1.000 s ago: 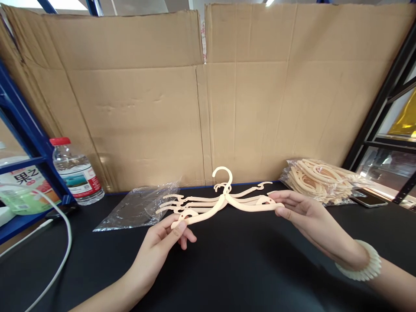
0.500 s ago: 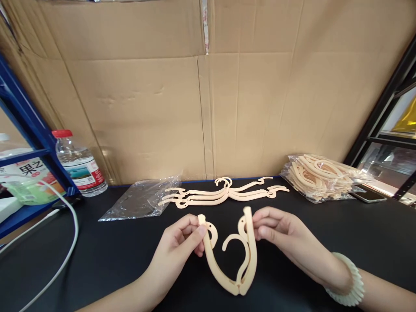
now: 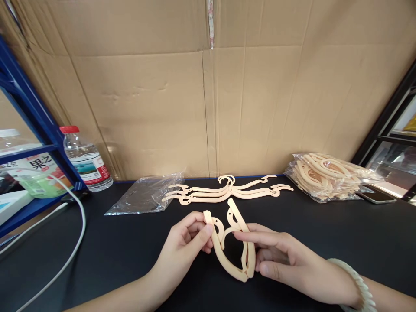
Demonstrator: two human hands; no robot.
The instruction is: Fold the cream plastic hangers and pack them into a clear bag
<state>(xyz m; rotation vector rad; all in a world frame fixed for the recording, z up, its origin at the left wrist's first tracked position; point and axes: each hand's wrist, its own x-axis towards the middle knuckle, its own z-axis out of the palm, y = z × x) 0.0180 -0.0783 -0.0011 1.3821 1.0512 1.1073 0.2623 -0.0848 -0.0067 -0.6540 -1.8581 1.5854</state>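
Observation:
A beige folding hanger [image 3: 226, 261] is held low over the black table, its two arms forming a narrow V with the hook between them. My left hand [image 3: 190, 242] pinches the upper end of its left arm between thumb and fingers. My right hand [image 3: 279, 255] lies against the outside of the right arm, index finger reaching across toward the hook, the other fingers loosely bent. Behind, several unfolded beige hangers [image 3: 208, 195] lie overlapped on the table. At the back right sits a pile of folded hangers in clear plastic bags [image 3: 325, 177].
A flat clear plastic bag [image 3: 143, 195] lies at the back left beside a red-capped water bottle [image 3: 87, 162]. A white cable [image 3: 82, 225] curves along the left. A phone [image 3: 378, 195] rests by the bagged pile. Cardboard [image 3: 156, 108] stands behind the table.
The hanger's two arms are closer together. My right hand has slid down from the tip of the right arm to its lower side. My left hand keeps its pinch. The view has shifted slightly.

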